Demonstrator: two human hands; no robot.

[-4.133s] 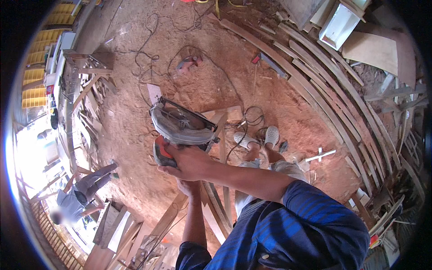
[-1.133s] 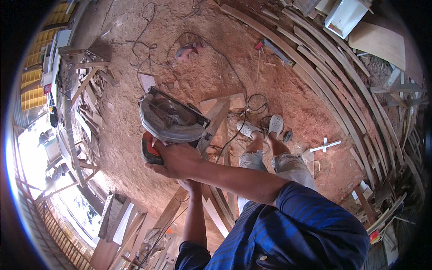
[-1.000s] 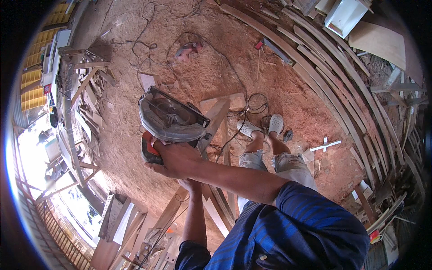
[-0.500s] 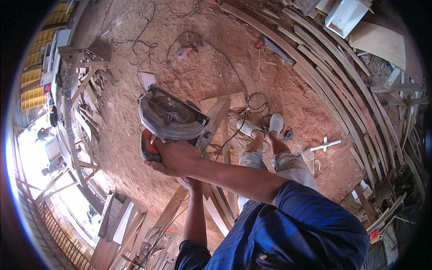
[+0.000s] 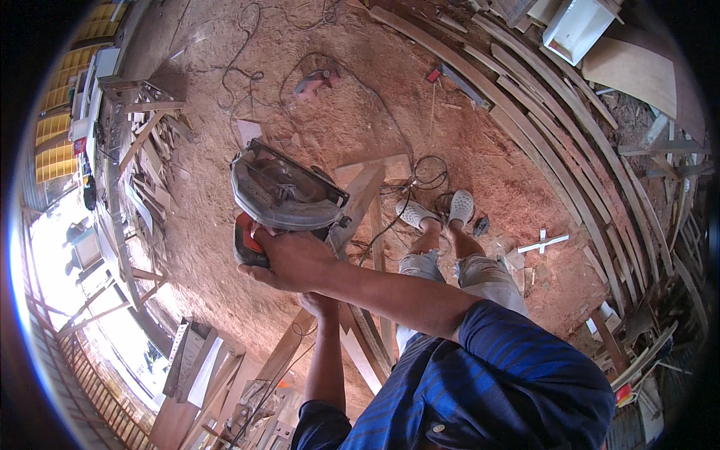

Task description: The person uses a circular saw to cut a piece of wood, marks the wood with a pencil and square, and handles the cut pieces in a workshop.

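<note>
A circular saw (image 5: 289, 196) with a grey, dusty guard and an orange-and-black body lies over a wooden beam (image 5: 361, 201), left of the middle of the view. My right hand (image 5: 294, 260) is closed round the saw's handle, its forearm reaching across from the right. Just below it, my left hand (image 5: 318, 303) is partly covered by the right hand and wrist. Its fingers are hidden, so I cannot make out what it touches; it is nearest to the saw's underside and the beam. The blade is not visible.
Cables (image 5: 390, 124) loop over the sawdust-covered floor, some beside my feet in white clogs (image 5: 414, 214). A second red power tool (image 5: 315, 81) lies farther off. Long boards (image 5: 555, 127) are stacked at the right, wood scraps (image 5: 154, 161) at the left, and a white cross-shaped piece (image 5: 543, 241) lies right.
Almost nothing differs: the saw and both hands stay in place, with only a very slight shift of the right hand and the saw.
</note>
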